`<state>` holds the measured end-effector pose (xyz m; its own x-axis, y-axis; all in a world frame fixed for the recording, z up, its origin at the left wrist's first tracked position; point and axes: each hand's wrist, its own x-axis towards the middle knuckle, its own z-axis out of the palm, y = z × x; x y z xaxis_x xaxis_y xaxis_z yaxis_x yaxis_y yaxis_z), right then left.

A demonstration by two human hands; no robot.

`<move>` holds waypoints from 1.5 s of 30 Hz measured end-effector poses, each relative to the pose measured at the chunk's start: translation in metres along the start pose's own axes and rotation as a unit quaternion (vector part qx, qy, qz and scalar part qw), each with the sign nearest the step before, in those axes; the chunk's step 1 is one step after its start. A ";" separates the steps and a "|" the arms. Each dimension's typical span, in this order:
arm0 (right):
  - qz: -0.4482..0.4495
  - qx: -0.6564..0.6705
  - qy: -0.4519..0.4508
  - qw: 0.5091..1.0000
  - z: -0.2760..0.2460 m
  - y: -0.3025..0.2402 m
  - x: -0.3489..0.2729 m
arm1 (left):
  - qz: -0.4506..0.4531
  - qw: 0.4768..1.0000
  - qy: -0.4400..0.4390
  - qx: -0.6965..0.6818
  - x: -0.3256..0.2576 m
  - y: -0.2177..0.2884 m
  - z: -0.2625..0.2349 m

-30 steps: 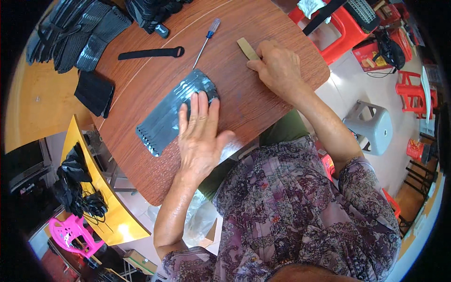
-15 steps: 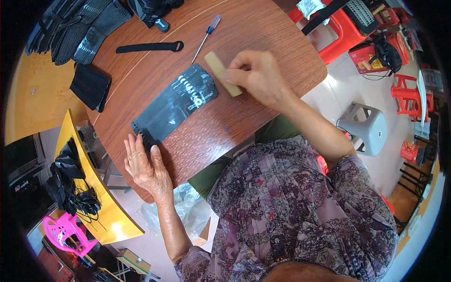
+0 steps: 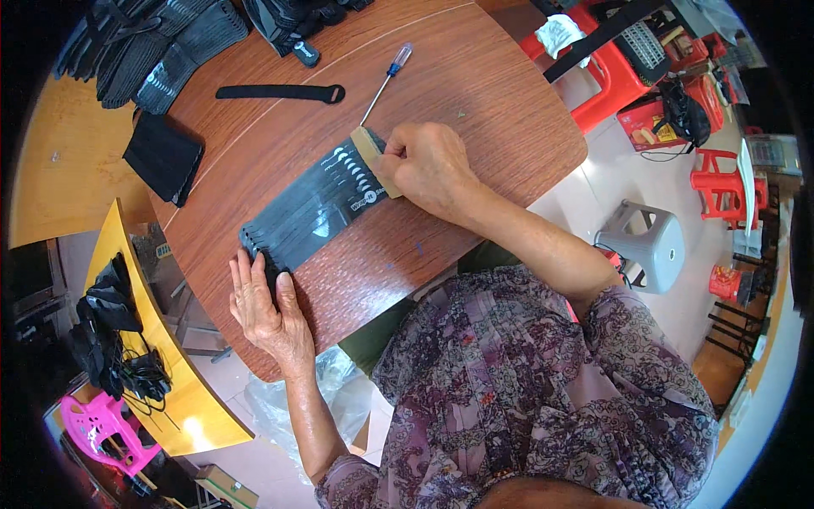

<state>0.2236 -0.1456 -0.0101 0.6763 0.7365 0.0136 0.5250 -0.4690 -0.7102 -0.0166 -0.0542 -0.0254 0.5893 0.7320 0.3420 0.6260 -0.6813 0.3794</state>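
A flat bundle of black straps (image 3: 305, 208) with white printing lies slantwise on the wooden table. My left hand (image 3: 270, 316) lies open at its near left end, fingers stretched out and fingertips touching the straps. In a pinch between thumb and fingers, my right hand (image 3: 432, 168) holds a flat tan strip (image 3: 366, 146). The strip lies across the far right end of the bundle and covers part of it. Beyond the bundle are a screwdriver (image 3: 387, 83) with a clear and blue handle and a single black strap (image 3: 275, 92) with a slotted end.
Stacked black straps (image 3: 170, 59) fill the table's far left, with a smaller black stack (image 3: 164, 159) nearer. A yellow board (image 3: 161, 356) carrying black items stands left. Right of the table are a red stool (image 3: 606, 85) and a grey stool (image 3: 642, 246).
My right hand has brought the tan strip left and slightly down, from beside the bundle onto its right end. My left hand has stayed at the other end. The view has shifted slightly.
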 end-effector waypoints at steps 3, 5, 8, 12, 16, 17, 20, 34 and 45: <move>0.018 -0.018 -0.019 1.000 0.000 -0.004 0.003 | 0.004 1.000 0.017 0.004 -0.001 0.000 -0.002; 0.033 -0.023 -0.028 0.999 0.001 -0.003 0.004 | 0.003 1.000 0.025 -0.004 -0.002 0.000 -0.002; 0.021 -0.041 -0.035 0.998 0.001 0.002 0.006 | 0.007 0.999 0.049 -0.008 -0.003 0.000 -0.001; 0.003 -0.020 -0.016 1.000 0.002 0.001 0.010 | 0.010 0.998 0.066 0.007 0.001 0.001 -0.001; -0.004 -0.007 -0.015 1.000 0.003 0.004 0.011 | -0.090 0.993 0.042 -0.060 0.007 0.010 -0.002; -0.003 -0.007 -0.015 1.000 0.003 0.003 0.011 | -0.110 0.990 0.036 -0.078 0.008 0.010 -0.002; 0.005 -0.006 -0.020 1.000 0.003 0.001 0.009 | -0.147 0.980 0.035 -0.127 0.011 0.011 -0.003; 0.026 -0.070 0.046 0.996 -0.074 0.059 0.008 | -0.069 0.985 0.074 -0.140 0.021 0.003 -0.011; -0.097 -0.056 -0.017 0.994 -0.026 0.022 -0.018 | -0.296 0.918 -0.054 -0.257 0.031 -0.008 -0.014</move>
<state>0.2363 -0.1815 -0.0079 0.5398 0.8336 0.1171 0.6990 -0.3664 -0.6141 -0.0102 -0.0259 -0.0060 0.2880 0.9485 -0.1321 0.5465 -0.0495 0.8360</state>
